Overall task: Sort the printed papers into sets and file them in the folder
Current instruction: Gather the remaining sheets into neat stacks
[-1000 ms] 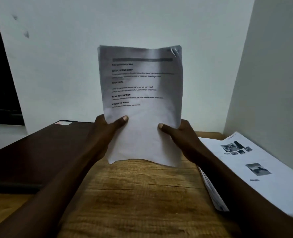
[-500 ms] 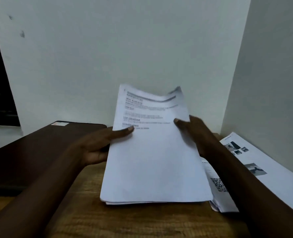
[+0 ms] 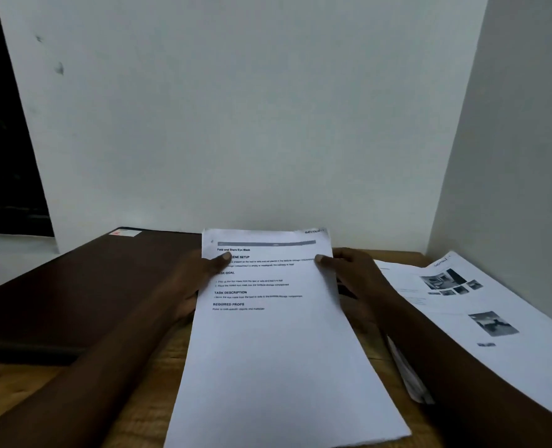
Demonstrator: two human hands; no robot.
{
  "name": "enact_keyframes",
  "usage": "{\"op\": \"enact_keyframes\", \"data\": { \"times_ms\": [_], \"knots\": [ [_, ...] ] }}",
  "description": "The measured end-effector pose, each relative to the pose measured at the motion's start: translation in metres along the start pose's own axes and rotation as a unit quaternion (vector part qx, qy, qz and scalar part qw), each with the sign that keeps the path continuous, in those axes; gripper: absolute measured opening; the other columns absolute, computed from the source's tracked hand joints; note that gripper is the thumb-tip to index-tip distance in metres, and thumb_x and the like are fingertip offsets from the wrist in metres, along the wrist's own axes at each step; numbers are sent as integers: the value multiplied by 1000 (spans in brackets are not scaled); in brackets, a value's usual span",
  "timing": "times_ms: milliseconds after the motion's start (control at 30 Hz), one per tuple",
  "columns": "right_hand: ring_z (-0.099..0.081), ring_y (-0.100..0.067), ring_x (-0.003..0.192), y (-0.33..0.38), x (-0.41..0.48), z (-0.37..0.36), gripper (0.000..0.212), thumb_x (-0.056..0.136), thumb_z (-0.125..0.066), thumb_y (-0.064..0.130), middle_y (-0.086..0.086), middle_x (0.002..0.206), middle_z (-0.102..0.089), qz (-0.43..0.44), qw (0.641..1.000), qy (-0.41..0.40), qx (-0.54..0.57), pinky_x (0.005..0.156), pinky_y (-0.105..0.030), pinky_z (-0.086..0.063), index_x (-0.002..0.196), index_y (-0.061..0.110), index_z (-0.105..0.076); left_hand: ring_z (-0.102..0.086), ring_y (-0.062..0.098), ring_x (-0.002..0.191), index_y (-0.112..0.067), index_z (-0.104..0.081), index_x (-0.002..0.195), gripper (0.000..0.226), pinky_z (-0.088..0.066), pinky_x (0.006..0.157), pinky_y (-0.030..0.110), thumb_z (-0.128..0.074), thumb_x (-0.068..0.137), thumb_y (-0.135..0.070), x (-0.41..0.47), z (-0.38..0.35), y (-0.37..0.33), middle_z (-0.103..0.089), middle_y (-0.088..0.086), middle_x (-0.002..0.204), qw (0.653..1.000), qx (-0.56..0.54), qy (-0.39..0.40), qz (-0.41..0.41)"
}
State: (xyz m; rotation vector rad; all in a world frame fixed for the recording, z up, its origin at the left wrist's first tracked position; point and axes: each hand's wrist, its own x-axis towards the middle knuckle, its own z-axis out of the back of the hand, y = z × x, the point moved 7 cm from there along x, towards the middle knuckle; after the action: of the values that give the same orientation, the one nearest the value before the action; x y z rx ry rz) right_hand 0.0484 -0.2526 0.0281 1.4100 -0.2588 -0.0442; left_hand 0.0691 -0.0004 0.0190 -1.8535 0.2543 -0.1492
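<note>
The left hand (image 3: 193, 286) is pinching the left edge of the printed papers (image 3: 274, 350), with its thumb lying on the top sheet and its fingers hidden beneath. The right hand (image 3: 355, 273) is pinching the right edge the same way. The stack is sitting between the 2 hands over the wooden bench (image 3: 145, 399), text facing up. Left of it the dark folder (image 3: 74, 286) is lying closed, its contents hidden. At right, a second pile of sheets (image 3: 481, 318) is lying with photos showing.
</note>
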Motion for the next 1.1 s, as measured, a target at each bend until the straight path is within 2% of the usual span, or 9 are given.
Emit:
{"op": "enact_keyframes", "data": {
  "times_ms": [167,300,400,467,600,733,833,933,1100],
  "knots": [
    [-67,-22,75,-1,3,22,9,76,-79,19,-5,82,-74,14,994,-98,-47,70,-33,-52,76,16,-70,-68,39,103,3,-57,125,32,-60,75,46,-56,95,-8,3,-5,4,-67,24,117,999,39,2,-21],
    [-69,-25,80,-4,3,24,13,72,-81,17,-5,82,-74,11,994,-103,-36,77,-38,-55,79,16,-70,-73,24,69,3,-63,100,19,-59,56,32,-52,98,-11,7,1,-3,-74,16,85,997,51,-34,-55],
    [-69,-22,82,-4,4,25,18,70,-83,17,-5,86,-73,10,991,-123,-44,76,-36,-55,82,20,-69,-72,21,64,-1,-65,95,15,-59,55,31,-52,98,-8,8,7,-1,-73,14,84,994,63,-58,-68],
    [-69,-21,84,0,3,24,22,69,-83,18,-4,89,-72,17,989,-141,-51,75,-32,-56,82,23,-67,-72,22,67,-2,-66,96,14,-60,57,32,-52,98,-7,9,10,1,-73,14,85,993,56,-65,-76],
    [-62,-15,77,8,0,23,22,72,-81,18,0,84,-69,41,982,-163,-89,58,-18,-40,86,25,-66,-71,27,72,1,-65,102,15,-60,62,35,-54,97,-7,8,13,0,-72,19,92,990,41,-85,-102],
    [-58,-8,71,13,-2,24,19,73,-79,18,7,76,-65,69,974,-180,-117,55,-13,-36,85,25,-66,-70,25,73,4,-63,106,16,-60,68,36,-54,96,-6,6,10,-2,-69,21,95,985,58,-104,-129],
    [-60,-6,69,18,-5,23,18,74,-78,16,8,71,-66,93,969,-194,-121,60,-19,-41,85,23,-66,-65,32,83,8,-61,114,23,-53,86,46,-54,97,-6,6,10,-4,-66,26,104,982,64,-116,-136],
    [-65,-14,71,20,-8,19,19,73,-75,12,5,67,-68,117,964,-207,-118,69,-29,-48,85,24,-67,-65,36,89,10,-60,117,26,-51,88,47,-55,96,-5,7,11,-4,-65,28,109,980,64,-130,-138],
    [-57,-12,60,31,-17,16,12,75,-72,11,9,56,-62,179,939,-246,-160,59,-28,-40,74,18,-62,-64,43,104,7,-62,117,25,-51,94,53,-58,95,-6,9,16,-4,-65,30,114,976,57,-160,-138]
  ]
}}
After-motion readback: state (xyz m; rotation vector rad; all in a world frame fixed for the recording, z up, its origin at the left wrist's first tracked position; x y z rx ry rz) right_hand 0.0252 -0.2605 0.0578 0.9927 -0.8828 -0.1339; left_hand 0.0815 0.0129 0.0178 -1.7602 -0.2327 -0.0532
